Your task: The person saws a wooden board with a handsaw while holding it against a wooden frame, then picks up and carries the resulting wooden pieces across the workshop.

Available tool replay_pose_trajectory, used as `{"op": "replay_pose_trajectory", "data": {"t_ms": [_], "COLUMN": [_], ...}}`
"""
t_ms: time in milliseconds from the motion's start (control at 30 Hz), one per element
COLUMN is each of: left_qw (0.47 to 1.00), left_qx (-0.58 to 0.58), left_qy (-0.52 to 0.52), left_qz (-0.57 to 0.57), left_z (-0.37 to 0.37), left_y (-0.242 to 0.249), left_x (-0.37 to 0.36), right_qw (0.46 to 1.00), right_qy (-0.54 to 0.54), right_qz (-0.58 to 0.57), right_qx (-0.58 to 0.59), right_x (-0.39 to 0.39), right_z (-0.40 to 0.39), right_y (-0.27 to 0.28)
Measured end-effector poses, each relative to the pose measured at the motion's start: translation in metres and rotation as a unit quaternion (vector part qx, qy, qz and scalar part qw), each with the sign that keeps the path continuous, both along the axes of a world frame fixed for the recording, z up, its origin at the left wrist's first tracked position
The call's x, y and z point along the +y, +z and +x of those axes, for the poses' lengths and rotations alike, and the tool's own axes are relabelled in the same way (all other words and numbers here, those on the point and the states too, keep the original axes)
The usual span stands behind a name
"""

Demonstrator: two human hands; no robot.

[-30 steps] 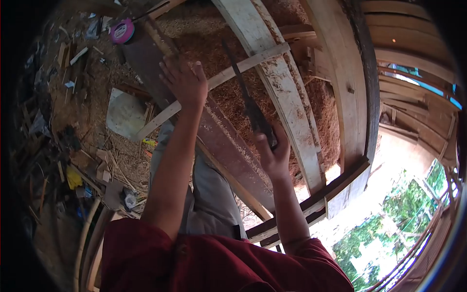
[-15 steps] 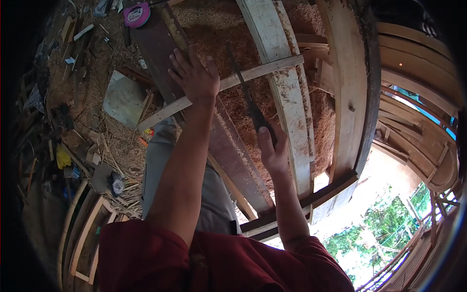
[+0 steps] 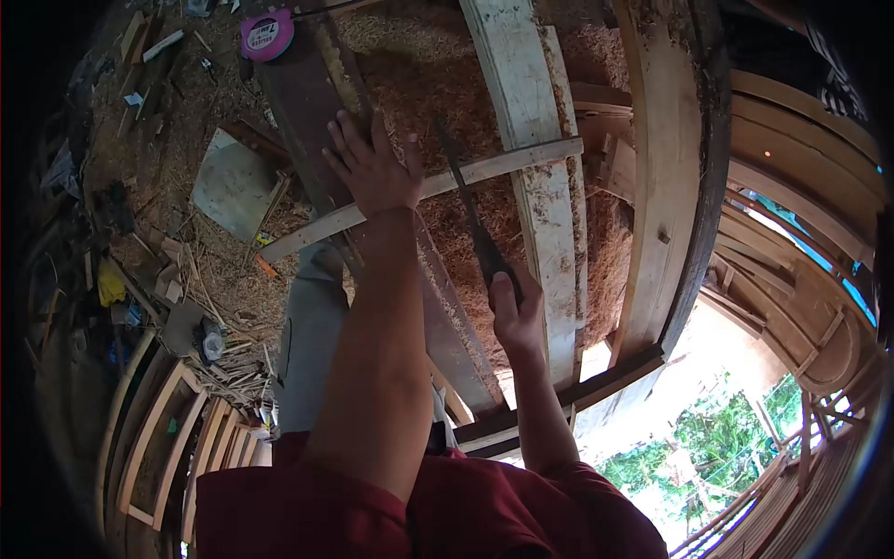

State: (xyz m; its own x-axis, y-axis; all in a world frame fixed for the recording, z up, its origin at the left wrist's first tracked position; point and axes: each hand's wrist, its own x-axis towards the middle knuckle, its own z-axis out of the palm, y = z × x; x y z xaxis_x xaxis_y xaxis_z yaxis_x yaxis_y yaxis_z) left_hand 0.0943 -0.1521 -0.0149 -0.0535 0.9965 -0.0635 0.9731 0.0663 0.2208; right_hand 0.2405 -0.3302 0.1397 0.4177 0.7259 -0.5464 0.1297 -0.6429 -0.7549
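Note:
My left hand (image 3: pixel 380 175) lies with its fingers spread on a thin wooden strip (image 3: pixel 484 169) and the dark plank (image 3: pixel 307 93) beneath it. The strip runs crosswise over the dark plank and a pale, dusty board (image 3: pixel 538 186). In my right hand (image 3: pixel 518 312) is the dark handle of a handsaw (image 3: pixel 472 210). Its narrow blade points up and away, crossing the strip between the dark plank and the pale board.
A pink tape measure (image 3: pixel 267 35) rests at the dark plank's far end. Sawdust and offcuts cover the ground, with a flat pale panel (image 3: pixel 233 184) at the left. Wooden frames (image 3: pixel 168 438) stand lower left. Curved boards (image 3: pixel 792 186) are at the right.
The saw and my right hand have shifted slightly down and left in view. My left hand stays spread on the strip. The whole view has moved a little.

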Motion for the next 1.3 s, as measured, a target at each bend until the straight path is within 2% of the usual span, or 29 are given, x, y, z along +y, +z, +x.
{"op": "replay_pose_trajectory", "data": {"t_ms": [133, 567, 667, 1300], "left_qw": [1.0, 0.999, 0.999, 0.998], "left_qx": [0.009, 0.034, 0.041, 0.023], "left_qy": [0.004, 0.01, 0.008, 0.009], "left_qz": [0.0, -0.01, -0.016, -0.059], "left_z": [0.003, 0.006, 0.006, 0.005], "left_y": [0.001, 0.002, 0.004, 0.014], "left_x": [0.001, 0.002, 0.002, 0.004], "right_qw": [0.999, 0.997, 0.998, 0.989], "right_qy": [-0.027, 0.022, 0.028, 0.046], "right_qz": [0.003, -0.065, -0.046, -0.128], "right_qx": [-0.023, -0.032, -0.044, -0.049], "right_x": [0.006, 0.031, 0.036, 0.059], "right_z": [-0.002, 0.0, 0.002, 0.002], "right_y": [0.006, 0.029, 0.032, 0.064]}}
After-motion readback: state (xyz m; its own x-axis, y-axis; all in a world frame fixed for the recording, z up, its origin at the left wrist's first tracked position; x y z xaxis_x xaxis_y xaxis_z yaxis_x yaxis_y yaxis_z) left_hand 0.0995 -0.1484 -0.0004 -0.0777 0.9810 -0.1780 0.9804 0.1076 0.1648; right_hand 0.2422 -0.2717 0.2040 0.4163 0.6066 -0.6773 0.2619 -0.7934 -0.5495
